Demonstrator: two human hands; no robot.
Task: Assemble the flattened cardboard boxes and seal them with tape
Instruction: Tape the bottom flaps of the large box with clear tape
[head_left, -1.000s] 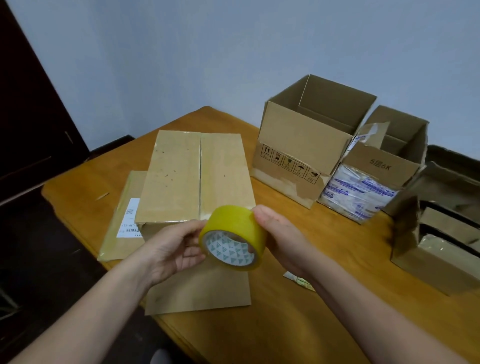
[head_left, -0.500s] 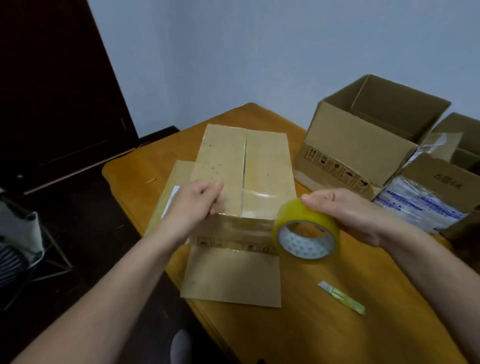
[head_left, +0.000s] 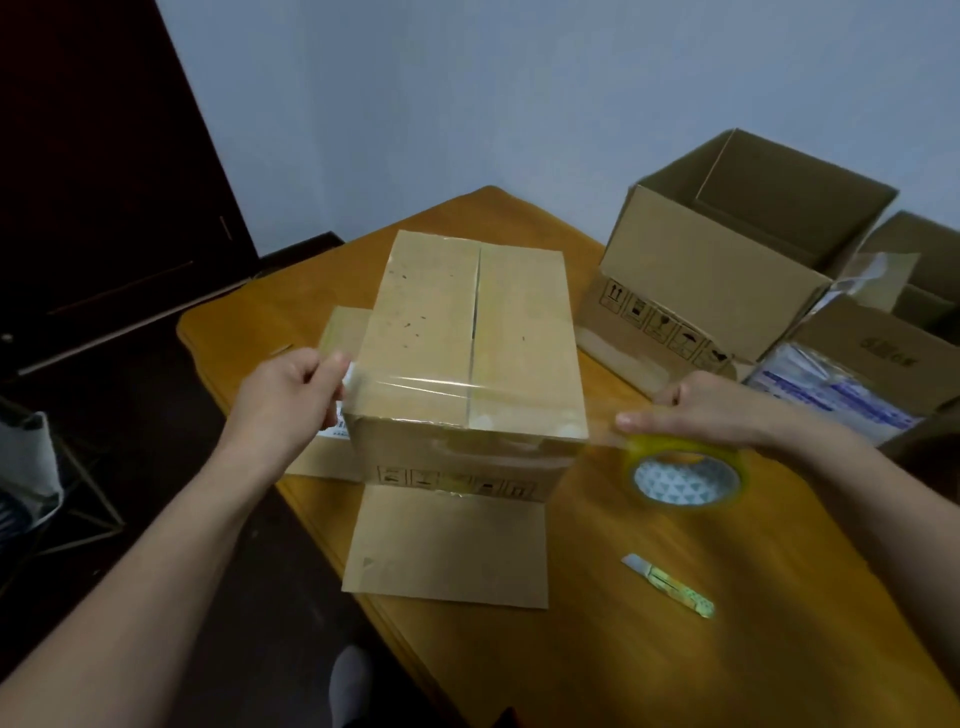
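A closed brown cardboard box (head_left: 457, 322) stands on the wooden table (head_left: 779, 597), its top flaps meeting at a centre seam. A clear strip of tape (head_left: 415, 387) stretches across the near part of its top. My left hand (head_left: 291, 400) pinches the strip's free end at the box's left edge. My right hand (head_left: 711, 410) holds the yellow tape roll (head_left: 685, 475) just past the box's right edge, above the table. A loose flap of the box (head_left: 452, 545) lies flat toward me.
A flattened box with a label (head_left: 332, 395) lies under the left side. An open cardboard box (head_left: 727, 270) stands at the back right, with more boxes (head_left: 872, 374) beside it. A small yellow utility knife (head_left: 670, 584) lies on the table near me. Dark floor lies to the left.
The tape has been pulled out: my left hand moved left with the free end and my right hand carried the roll right, stretching a strip across the box top.
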